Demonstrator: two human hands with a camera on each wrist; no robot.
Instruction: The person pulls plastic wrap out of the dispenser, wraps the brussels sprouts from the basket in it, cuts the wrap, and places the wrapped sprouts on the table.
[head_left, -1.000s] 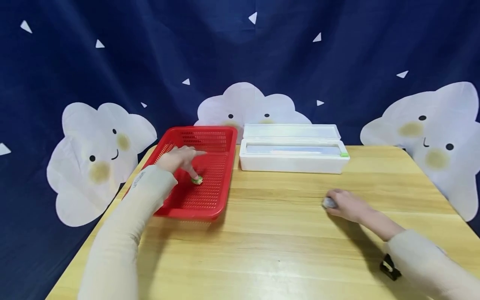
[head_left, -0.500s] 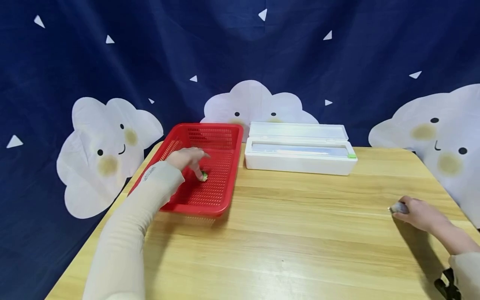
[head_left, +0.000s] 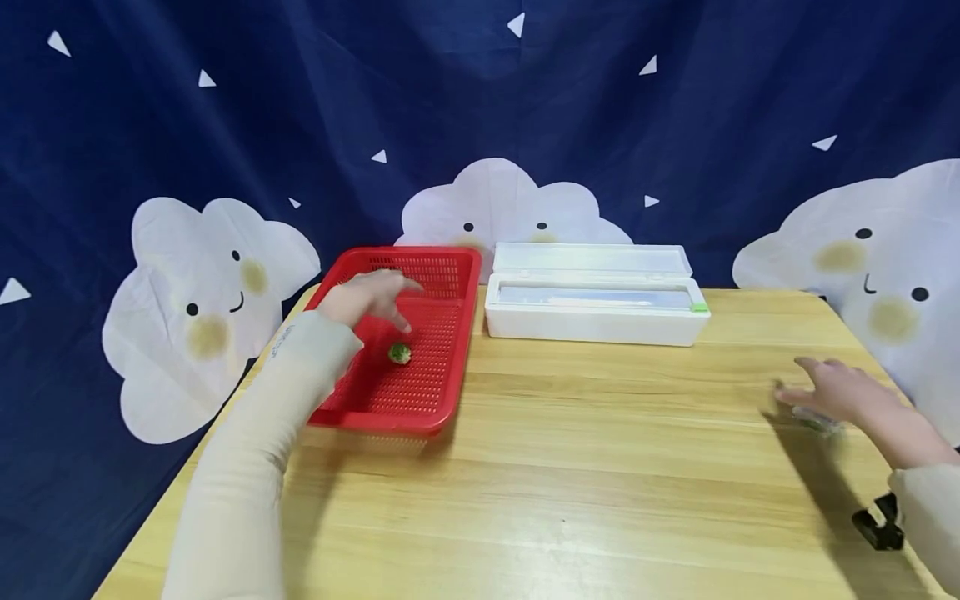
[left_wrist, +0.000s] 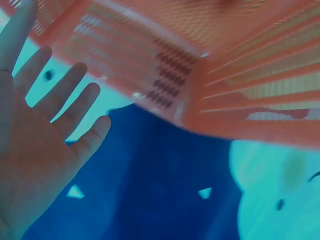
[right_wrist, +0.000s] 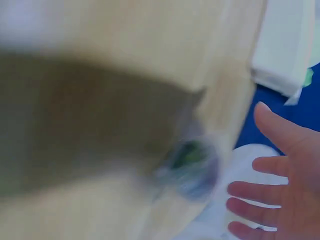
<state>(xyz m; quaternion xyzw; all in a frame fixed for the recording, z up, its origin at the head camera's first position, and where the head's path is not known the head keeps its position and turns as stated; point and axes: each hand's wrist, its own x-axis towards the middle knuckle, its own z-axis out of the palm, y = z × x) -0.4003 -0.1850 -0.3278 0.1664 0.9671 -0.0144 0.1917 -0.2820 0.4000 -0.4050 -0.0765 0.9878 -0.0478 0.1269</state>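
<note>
Over the red plastic basket [head_left: 442, 367], my left hand [head_left: 375, 300] hovers with its fingers spread and nothing in them. Just below its fingertips lies a small green vegetable piece [head_left: 400, 353], perhaps a Brussels sprout, on the basket floor. The left wrist view shows the same open left hand [left_wrist: 45, 130] beside the slotted basket wall [left_wrist: 130, 55]. At the right of the table, my right hand [head_left: 847, 396] is spread above a clear-wrapped bundle [head_left: 817, 422]. In the right wrist view this bundle [right_wrist: 190, 165] is blurred, greenish inside, apart from the straight fingers of the right hand [right_wrist: 280, 185].
A long white box [head_left: 592, 323], apparently a cling film dispenser, stands at the back with its lid [head_left: 592, 258] raised. The wooden table [head_left: 525, 483] ends before a dark blue curtain [head_left: 450, 83] with clouds. A black strap piece [head_left: 879, 525] shows under my right sleeve.
My right hand has carried the wrapped bundle to the right and let it go, its fingers now spread. My left hand has lifted off the green vegetable piece in the basket.
</note>
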